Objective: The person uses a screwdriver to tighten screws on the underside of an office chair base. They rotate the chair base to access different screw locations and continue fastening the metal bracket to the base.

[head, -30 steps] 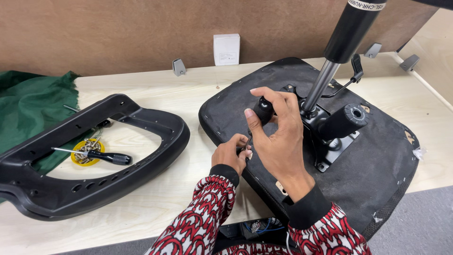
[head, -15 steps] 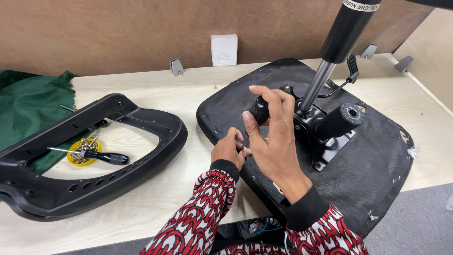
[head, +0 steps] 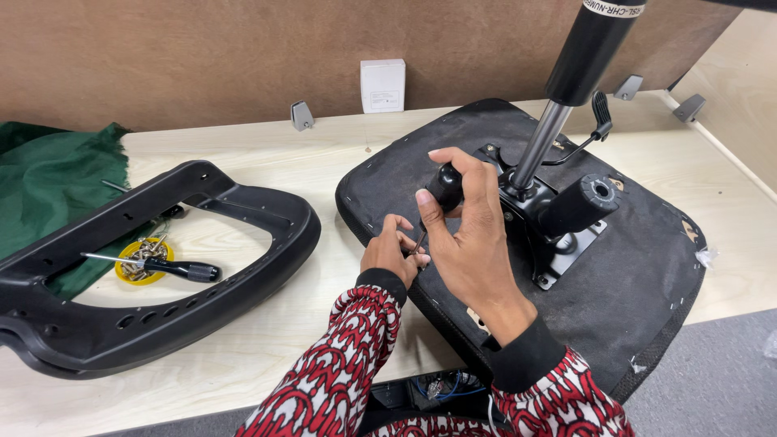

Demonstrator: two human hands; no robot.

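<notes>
Head cam: the right hand [head: 469, 243] is wrapped around a black-handled screwdriver [head: 443, 188] standing on the upturned black seat base [head: 631, 291] on the table. The left hand [head: 388, 255] pinches its shaft down low.

Seat pan [head: 647, 283] upside down on table [head: 340, 146], right half. Mechanism plate [head: 558, 235] on seat pan centre; gas cylinder [head: 566, 89] rising from it. Right hand [head: 465, 235] over seat pan's left part, fingers [head: 477, 174] around screwdriver handle [head: 445, 186]. Left hand [head: 390, 252] just left of it, at seat pan's near-left edge. Chair frame [head: 162, 316] on table, left. Second screwdriver [head: 174, 269] and dish of screws [head: 139, 259] inside frame opening. Cloth [head: 57, 178] far left, under frame. Wall box [head: 382, 85] behind, at table's back edge.
</notes>
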